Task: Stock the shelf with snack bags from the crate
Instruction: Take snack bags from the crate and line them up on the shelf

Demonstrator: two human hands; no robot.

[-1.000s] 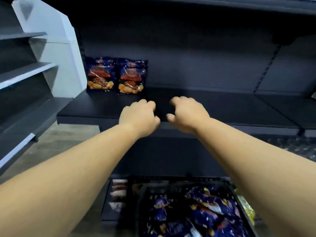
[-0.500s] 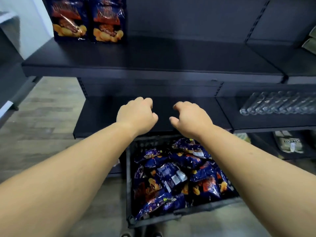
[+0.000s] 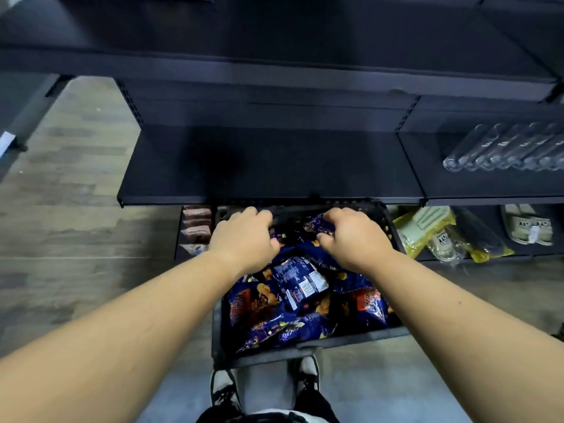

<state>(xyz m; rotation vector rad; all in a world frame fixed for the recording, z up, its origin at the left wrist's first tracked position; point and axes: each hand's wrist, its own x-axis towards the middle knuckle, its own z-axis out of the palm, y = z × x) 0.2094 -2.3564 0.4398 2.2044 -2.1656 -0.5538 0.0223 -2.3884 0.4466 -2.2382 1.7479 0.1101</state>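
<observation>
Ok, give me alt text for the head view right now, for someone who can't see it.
Both hands reach into a black crate of dark blue snack bags on the floor: the right hand curls around a bag at the far end, the left hand is over the pile, grip unclear. The black shelf above is bare; clear bottles lie to its right.

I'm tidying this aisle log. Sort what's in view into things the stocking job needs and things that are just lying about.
Job:
black crate on the floor
blue snack bags heaped in it
bare dark shelf above the crate
left hand and right hand, both down in the crate

Lying about:
clear bottles
yellow-wrapped slippers
white slippers
brown packets
</observation>
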